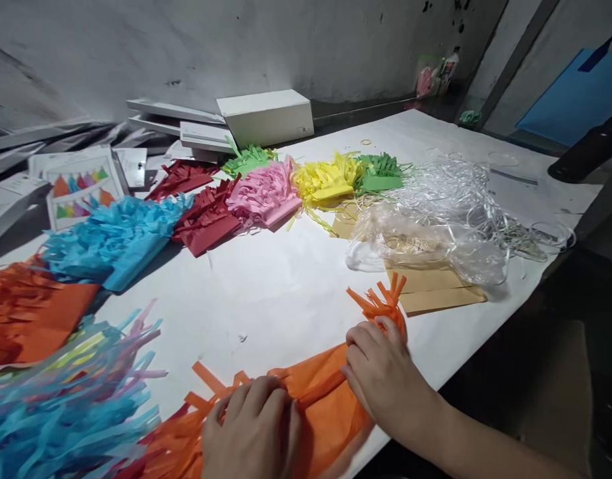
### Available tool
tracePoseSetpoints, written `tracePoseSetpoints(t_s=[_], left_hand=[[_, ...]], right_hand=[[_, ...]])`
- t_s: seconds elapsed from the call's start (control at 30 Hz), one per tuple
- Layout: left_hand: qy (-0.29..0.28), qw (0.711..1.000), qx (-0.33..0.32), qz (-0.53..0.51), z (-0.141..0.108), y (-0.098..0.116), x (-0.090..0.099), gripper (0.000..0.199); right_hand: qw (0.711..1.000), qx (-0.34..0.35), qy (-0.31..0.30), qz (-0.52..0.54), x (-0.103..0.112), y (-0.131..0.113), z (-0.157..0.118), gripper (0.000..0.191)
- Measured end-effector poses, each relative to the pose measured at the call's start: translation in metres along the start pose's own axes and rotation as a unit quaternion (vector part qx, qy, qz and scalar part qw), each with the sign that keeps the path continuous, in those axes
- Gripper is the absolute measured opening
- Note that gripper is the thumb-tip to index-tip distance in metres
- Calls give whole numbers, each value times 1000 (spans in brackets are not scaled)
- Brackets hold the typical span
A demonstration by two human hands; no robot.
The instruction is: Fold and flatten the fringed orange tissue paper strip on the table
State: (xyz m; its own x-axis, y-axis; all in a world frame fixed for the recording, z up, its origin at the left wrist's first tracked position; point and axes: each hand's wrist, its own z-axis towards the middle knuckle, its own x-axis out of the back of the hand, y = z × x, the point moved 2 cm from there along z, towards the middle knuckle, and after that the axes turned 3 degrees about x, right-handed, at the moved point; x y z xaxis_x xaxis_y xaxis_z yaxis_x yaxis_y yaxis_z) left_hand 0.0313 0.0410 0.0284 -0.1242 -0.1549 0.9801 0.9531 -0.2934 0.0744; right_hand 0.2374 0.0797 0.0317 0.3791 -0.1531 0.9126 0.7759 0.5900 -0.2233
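Lower centre of the frame: left hand [251,426] pressed flat, fingers closed down over the orange tissue paper strip [316,399], pinning the fringed end near the desk edge. Just right of it, right hand [380,372] curled over the same strip, fingers [366,336] bent and gripping the bunched paper where the cut fringe [383,299] fans up. Best rolled tight and even here, judging by the bunching between the hands: keep both hands close together, press lightly, avoid tearing the thin fringe.

Lower left: heap of blue and pink fringed tissue [61,406], and an orange stack [31,313] above it. Mid-frame on the white desk [266,293]: blue stack [111,239], dark red stacks [206,216], pink [263,196], yellow [323,183], green [380,173]. To the right: brown paper sheets [436,293] under a clear plastic bag [426,243] and a tangle of clear string [460,186]. Upper centre, against the wall: a white box [266,116].
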Motion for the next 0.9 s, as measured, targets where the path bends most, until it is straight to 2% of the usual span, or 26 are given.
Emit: tracePoseSetpoints(t_s=[0.1,0.17,0.3,0.37,0.5,0.67,0.77,0.9], left_hand=[[-15,999,19,31,4,3,2,22],[-13,999,12,29,4,4,2,21],[17,998,-36,-40,0,8,2,36],[26,995,-55,-79,0,11,2,39],[29,993,-36,-112,5,12,3,34],[-27,991,-89,-96,11,6,3,25],[24,991,-82,-101,8,5,3,24],[104,982,-43,-151,4,9,3,25]], right_hand=[[999,-22,12,-26,-2,-1,1,14],[1000,-4,18,-23,-2,0,0,13],[990,139,-5,7,1,-1,-3,21],[985,171,-28,11,2,-2,-3,19],[983,175,-47,1,2,-7,1,15],[980,199,-2,-7,-4,-14,5,25],[984,181,-2,7,-5,-16,6,21],[975,222,16,27,-4,-17,4,24]])
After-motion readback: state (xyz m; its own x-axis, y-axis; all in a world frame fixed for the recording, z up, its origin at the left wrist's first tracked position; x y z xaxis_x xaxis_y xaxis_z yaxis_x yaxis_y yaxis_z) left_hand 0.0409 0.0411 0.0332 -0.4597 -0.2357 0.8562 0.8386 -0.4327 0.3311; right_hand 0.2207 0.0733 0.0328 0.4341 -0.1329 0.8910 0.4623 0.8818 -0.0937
